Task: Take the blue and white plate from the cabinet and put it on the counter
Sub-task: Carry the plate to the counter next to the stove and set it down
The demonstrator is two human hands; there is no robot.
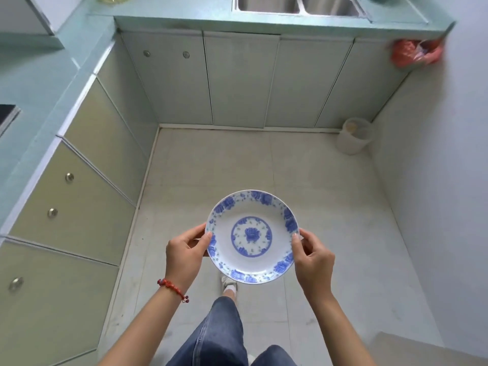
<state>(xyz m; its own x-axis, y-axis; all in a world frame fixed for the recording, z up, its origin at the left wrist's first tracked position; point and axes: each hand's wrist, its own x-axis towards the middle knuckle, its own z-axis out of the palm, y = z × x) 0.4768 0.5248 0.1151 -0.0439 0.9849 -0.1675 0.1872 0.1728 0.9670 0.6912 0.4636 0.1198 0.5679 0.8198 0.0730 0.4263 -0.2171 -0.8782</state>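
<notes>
While the counter (34, 83) runs along the wall well left of the plate (252, 236), you carry that plate level over the floor, your left hand (184, 256) and right hand (313, 260) pinching opposite rims to steady it.

No text, label, brand, number or sign can be read anywhere; the plate (252, 236) held between both hands bears only blue flower patterns, no writing.
</notes>
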